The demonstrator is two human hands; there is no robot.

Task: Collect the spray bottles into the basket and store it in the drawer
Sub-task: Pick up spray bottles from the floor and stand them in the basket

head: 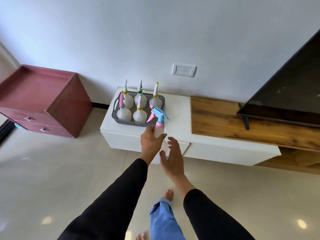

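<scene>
- Centre of the frame: the left hand (151, 143) gripped a translucent spray bottle (158, 134) by its body, fingers curled round it; the bottle's pink-and-blue trigger head pointed up and to the left, overlapping the near right corner of the basket in the picture.
- Just below and right of it: the right hand (172, 157) was held wide, fingers spread and relaxed, close beside the lower part of the bottle; whether it touched the bottle could not be told.
- Above the hands: a grey perforated basket (115, 108) stood on the left end of a white low cabinet (178, 115). Five white spray bottles (139, 116) stood upright inside it, three in the far row and two in the near row, with yellow, green and pink collars.
- Left of the frame: a maroon drawer unit (43, 101) stood on the tiled floor, both drawers closed.
- Right of the frame: a wooden shelf top (216, 122) adjoined the cabinet and carried a dark television (285, 87).
- On the wall above the cabinet: a white switch plate (184, 70).
</scene>
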